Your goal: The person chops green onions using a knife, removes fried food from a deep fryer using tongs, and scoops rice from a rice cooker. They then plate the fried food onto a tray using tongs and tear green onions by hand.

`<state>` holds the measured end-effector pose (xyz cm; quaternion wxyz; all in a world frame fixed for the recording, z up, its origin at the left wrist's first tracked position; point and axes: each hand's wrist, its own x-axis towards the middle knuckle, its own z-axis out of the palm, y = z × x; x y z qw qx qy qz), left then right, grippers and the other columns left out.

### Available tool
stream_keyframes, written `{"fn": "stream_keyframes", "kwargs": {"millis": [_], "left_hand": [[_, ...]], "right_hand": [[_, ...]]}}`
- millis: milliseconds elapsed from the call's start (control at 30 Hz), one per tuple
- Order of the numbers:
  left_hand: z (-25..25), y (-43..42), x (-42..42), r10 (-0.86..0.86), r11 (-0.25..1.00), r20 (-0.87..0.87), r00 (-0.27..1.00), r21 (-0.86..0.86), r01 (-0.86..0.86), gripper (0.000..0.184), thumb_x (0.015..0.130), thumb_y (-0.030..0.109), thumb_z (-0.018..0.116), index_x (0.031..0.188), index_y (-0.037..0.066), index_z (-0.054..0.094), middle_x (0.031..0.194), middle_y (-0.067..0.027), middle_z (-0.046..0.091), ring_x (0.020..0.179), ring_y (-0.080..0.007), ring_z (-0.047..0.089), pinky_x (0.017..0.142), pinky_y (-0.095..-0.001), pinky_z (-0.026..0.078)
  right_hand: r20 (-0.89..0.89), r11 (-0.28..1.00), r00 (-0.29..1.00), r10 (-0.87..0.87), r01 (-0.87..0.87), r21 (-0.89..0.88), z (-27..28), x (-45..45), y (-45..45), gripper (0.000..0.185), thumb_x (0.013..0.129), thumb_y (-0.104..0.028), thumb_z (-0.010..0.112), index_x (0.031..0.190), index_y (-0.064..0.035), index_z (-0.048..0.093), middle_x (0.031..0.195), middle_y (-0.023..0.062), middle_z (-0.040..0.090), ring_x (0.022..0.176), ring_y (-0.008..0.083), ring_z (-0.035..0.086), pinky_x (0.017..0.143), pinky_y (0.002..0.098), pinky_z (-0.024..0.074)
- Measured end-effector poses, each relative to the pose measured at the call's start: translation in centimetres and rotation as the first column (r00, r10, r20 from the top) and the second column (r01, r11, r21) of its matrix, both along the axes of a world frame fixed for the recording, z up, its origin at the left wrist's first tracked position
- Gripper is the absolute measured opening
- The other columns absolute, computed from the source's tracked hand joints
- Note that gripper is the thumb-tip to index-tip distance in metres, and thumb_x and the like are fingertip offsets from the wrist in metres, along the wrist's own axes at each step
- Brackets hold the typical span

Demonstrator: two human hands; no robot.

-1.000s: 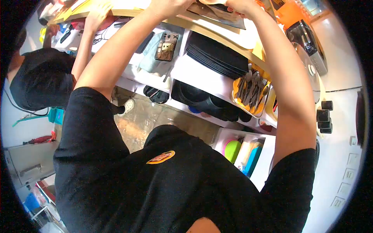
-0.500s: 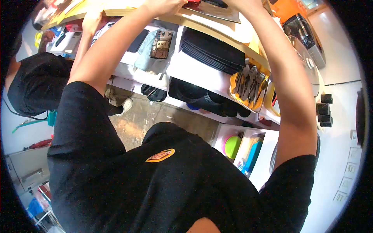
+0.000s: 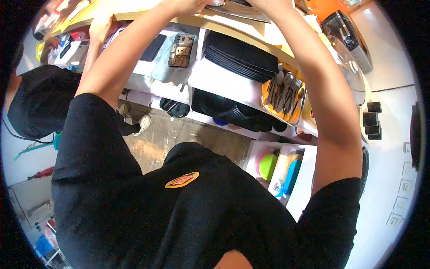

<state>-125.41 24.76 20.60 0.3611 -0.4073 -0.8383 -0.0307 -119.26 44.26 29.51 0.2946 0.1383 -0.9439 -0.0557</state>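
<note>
Dark flat object (image 3: pixel 244 13), between left fingers (image 3: pixel 201 5) and right hand (image 3: pixel 268 4), on counter (image 3: pixel 251 29)

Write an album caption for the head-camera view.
Left hand and right hand at the counter, with a smartphone and cutlery on the shelves below.

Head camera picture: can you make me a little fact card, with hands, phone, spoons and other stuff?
Left hand: at the counter, cut off by the picture's top; grip unclear
Right hand: also cut off, near a dark flat sheet; grip unclear
Phone: patterned back, lying on a pale blue cloth
Cutlery: spoons and forks in a yellow-lined container
Black stack: flat pieces on a shelf
Another person's hand: at the counter's edge
</note>
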Motion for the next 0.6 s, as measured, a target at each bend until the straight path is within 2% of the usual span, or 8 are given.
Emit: {"fn": "stream_keyframes", "kwargs": {"millis": [200,233,300,400,433,467,533,600], "left_hand": [[1.4,-0.2,0.7,0.017,0.999,-0.125,0.992,0.041,-0.012,0.01,0.068,0.018,0.068,0.07,0.01,0.062,0.065,-0.0099,0.061,0.056,-0.0277,0.061,0.049,-0.0394,0.048],[1.2,-0.3,-0.1,-0.092,0.991,-0.368,0.925,0.055,0.12,0.012,0.081,0.019,0.062,0.087,0.009,0.063,0.061,-0.0056,0.057,0.053,-0.0241,0.059,0.05,-0.0362,0.049],[2.7,-0.2,1.4,0.286,0.952,-0.152,0.946,-0.064,-0.298,0.026,0.075,0.035,0.062,0.077,0.009,0.063,0.073,-0.0125,0.064,0.07,-0.0295,0.065,0.06,-0.0404,0.051],[0.8,-2.3,-2.3,-0.026,0.958,-0.147,0.989,0.278,0.067,0.03,0.074,0.015,0.071,0.102,0.006,0.067,0.09,-0.0122,0.069,0.079,-0.0261,0.067,0.07,-0.0345,0.053],[0.2,-1.3,-2.4,-0.218,0.865,-0.177,0.96,0.421,0.274,0.029,0.077,0.018,0.072,0.103,0.004,0.068,0.089,-0.0127,0.07,0.073,-0.0206,0.067,0.066,-0.0322,0.053],[3.5,4.4,4.7,0.096,0.862,-0.097,0.991,0.505,-0.034,0.021,0.084,0.013,0.068,0.1,0.0,0.069,0.086,-0.0117,0.071,0.069,-0.0145,0.067,0.063,-0.0282,0.053],[4.5,11.0,10.4,-0.032,0.66,-0.114,0.993,0.744,0.107,0.016,0.089,0.006,0.06,0.095,-0.008,0.068,0.085,-0.0117,0.07,0.066,-0.0129,0.066,0.062,-0.0222,0.054],[3.2,17.5,14.5,-0.442,0.265,-0.158,0.883,0.917,0.297,0.017,0.086,0.002,0.063,0.093,-0.014,0.064,0.084,-0.02,0.066,0.07,-0.0205,0.064,0.063,-0.027,0.054]], "right_hand": [[-0.185,0.946,0.962,0.2,-0.239,-0.221,-2.0,-1.4,0.8,0.014,0.072,-0.011,0.058,0.071,0.0,0.066,0.074,0.0214,0.064,0.067,0.0361,0.064,0.061,0.0427,0.0517],[-0.229,0.908,0.959,0.169,-0.242,-0.343,-2.6,-1.9,0.7,0.014,0.072,-0.012,0.059,0.074,-0.0006,0.067,0.074,0.0214,0.064,0.067,0.036,0.064,0.061,0.043,0.0515],[-0.181,0.744,0.968,0.174,-0.25,-0.62,-1.2,0.8,1.8,0.023,0.069,-0.024,0.069,0.081,-0.0042,0.067,0.077,0.0215,0.065,0.071,0.0362,0.064,0.064,0.0453,0.0511],[-0.037,0.669,0.998,-0.049,0.005,-0.743,-2.8,4.0,4.5,0.018,0.083,-0.012,0.047,0.081,0.0003,0.06,0.081,0.0205,0.062,0.071,0.0349,0.064,0.062,0.0457,0.0514],[-0.07,0.619,0.996,-0.047,-0.026,-0.785,-2.8,7.3,6.2,0.017,0.083,-0.012,0.049,0.081,0.0013,0.059,0.08,0.022,0.06,0.071,0.0378,0.063,0.063,0.047,0.0509],[-0.235,0.562,0.97,-0.058,-0.163,-0.811,-2.8,11.1,8.2,0.013,0.082,-0.011,0.052,0.08,0.0006,0.057,0.077,0.0223,0.058,0.072,0.0407,0.061,0.064,0.0479,0.0498],[-0.537,0.458,0.82,-0.196,-0.408,-0.79,-4.4,16.5,12.0,0.006,0.08,-0.007,0.058,0.081,-0.0026,0.055,0.069,0.0167,0.055,0.067,0.0371,0.057,0.058,0.0442,0.0441],[-0.344,0.533,0.831,-0.437,-0.068,-0.843,-7.1,22.6,17.4,0.007,0.079,-0.005,0.06,0.086,-0.0031,0.058,0.067,0.0149,0.054,0.064,0.032,0.056,0.055,0.0399,0.0432]]}}
